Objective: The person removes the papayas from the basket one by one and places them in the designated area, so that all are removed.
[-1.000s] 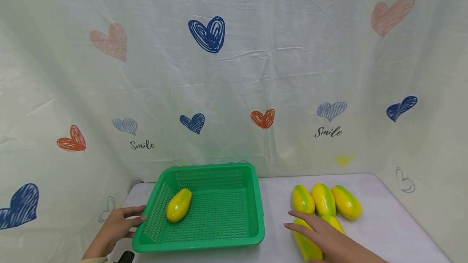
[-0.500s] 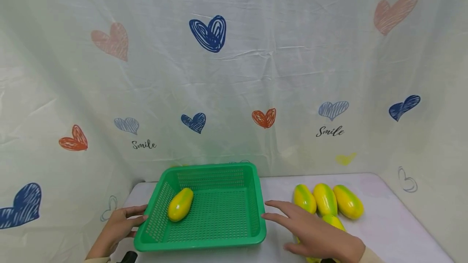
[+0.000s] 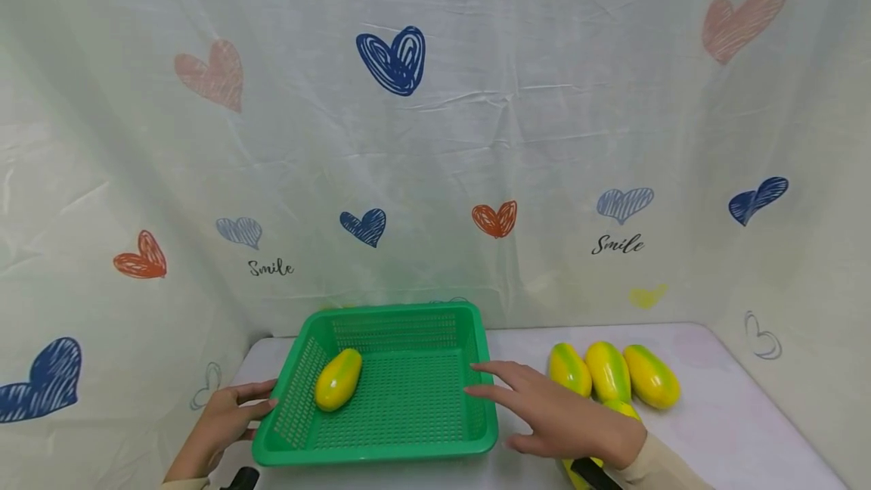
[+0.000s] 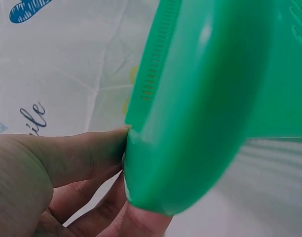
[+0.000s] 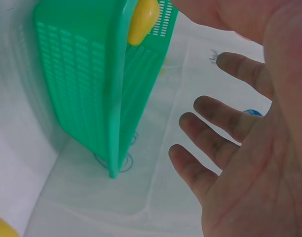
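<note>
A green plastic basket [image 3: 408, 407] stands on the table with one yellow-green papaya [image 3: 338, 380] lying in its left part. At the basket's left side my left hand [image 3: 227, 418] pinches the rim; the left wrist view shows the thumb [image 4: 87, 153] against the edge and fingertips beneath it. My right hand [image 3: 561, 418] hovers at the right rim with fingers spread, its fingertips over the basket in the head view. Nothing is in its palm [image 5: 254, 187]. Several more papayas [image 3: 608, 371] lie on the right of the table, some partly hidden behind the right hand and forearm.
The pale tablecloth [image 3: 721, 414] covers the table. A white curtain [image 3: 435, 150] printed with hearts and the word "Smile" hangs behind and at both sides. Dark wrist-camera parts [image 3: 595, 472] show at the bottom edge of the head view.
My right hand has moved left from above the papayas to the basket's right rim, fingers spread. The left hand keeps its hold on the basket. The view has shifted slightly.
</note>
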Motion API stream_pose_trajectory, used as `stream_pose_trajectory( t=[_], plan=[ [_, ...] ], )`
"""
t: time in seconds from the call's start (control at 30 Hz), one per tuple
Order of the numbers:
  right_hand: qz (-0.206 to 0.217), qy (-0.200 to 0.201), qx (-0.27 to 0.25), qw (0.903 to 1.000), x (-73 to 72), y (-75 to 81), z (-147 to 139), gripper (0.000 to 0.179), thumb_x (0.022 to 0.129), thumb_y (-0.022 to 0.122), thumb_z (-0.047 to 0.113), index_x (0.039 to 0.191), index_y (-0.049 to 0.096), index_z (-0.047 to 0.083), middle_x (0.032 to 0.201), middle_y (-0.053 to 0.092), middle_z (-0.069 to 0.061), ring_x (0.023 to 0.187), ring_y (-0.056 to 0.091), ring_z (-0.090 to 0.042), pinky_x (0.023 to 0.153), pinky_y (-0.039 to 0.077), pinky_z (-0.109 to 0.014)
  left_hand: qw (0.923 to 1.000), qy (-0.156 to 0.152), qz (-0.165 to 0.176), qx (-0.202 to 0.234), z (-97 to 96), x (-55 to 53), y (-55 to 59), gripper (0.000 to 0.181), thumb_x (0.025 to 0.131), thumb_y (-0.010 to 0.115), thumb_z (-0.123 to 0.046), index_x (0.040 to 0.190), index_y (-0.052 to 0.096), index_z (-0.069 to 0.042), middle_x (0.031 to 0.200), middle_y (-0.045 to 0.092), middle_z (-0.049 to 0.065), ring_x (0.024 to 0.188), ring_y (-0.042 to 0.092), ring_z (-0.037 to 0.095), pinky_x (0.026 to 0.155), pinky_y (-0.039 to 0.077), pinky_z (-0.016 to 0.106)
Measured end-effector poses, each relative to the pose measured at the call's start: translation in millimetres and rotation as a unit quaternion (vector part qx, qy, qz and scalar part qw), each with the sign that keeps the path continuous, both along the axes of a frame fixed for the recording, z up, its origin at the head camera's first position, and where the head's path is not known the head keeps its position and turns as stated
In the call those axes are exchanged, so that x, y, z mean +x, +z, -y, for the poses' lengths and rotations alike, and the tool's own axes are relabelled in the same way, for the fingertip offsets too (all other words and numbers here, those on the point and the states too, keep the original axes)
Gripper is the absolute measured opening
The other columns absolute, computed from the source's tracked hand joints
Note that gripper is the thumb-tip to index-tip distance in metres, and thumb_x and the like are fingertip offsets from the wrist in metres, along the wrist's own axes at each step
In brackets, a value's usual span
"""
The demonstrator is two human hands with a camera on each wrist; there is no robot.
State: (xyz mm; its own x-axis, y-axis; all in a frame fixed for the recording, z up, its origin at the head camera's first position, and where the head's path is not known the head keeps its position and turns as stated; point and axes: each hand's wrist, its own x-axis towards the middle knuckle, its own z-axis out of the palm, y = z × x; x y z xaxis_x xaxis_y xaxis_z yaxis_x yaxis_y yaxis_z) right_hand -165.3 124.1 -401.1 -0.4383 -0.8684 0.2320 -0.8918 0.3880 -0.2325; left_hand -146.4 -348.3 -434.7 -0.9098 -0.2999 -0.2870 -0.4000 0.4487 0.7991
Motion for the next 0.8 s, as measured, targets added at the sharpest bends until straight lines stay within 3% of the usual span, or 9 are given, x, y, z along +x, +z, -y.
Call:
stream_pose_trajectory(
  t=[0.17, 0.37, 0.8],
  plan=[
    [0.008, 0.005, 0.007, 0.9999, -3.9, 6.5, 11, 0.077, 0.080, 0.073, 0.022, 0.143, 0.030, 0.030, 0.149, 0.023, 0.002, 0.127, 0.036, -0.018, 0.097, 0.041, -0.040, 1.0000, -0.005, -0.002, 0.002, 0.7, -0.6, 0.6, 0.054, 0.085, 0.067, -0.015, 0.129, 0.046, 0.011, 0.122, 0.050, 0.031, 0.071, 0.062, 0.018, 0.063, 0.055, 0.036],
    [-0.028, 0.011, 0.012, 0.9995, -9.1, 10.2, 27, 0.070, 0.081, 0.072, 0.029, 0.141, 0.037, 0.023, 0.148, 0.025, 0.000, 0.128, 0.036, -0.020, 0.098, 0.040, -0.037, 1.0000, 0.002, 0.004, 0.005, 0.3, 0.4, 0.2, 0.054, 0.085, 0.066, -0.015, 0.128, 0.047, 0.010, 0.123, 0.049, 0.031, 0.072, 0.062, 0.018, 0.064, 0.055, 0.036],
    [-0.040, 0.034, 0.019, 0.9984, -22.9, 6.2, 60, 0.068, 0.082, 0.071, 0.030, 0.140, 0.037, 0.020, 0.145, 0.031, -0.005, 0.128, 0.037, -0.021, 0.100, 0.038, -0.036, 0.9998, 0.002, -0.009, 0.020, -0.3, 0.6, -0.9, 0.053, 0.085, 0.066, -0.014, 0.128, 0.047, 0.011, 0.122, 0.048, 0.032, 0.072, 0.062, 0.019, 0.064, 0.055, 0.036]
  ],
)
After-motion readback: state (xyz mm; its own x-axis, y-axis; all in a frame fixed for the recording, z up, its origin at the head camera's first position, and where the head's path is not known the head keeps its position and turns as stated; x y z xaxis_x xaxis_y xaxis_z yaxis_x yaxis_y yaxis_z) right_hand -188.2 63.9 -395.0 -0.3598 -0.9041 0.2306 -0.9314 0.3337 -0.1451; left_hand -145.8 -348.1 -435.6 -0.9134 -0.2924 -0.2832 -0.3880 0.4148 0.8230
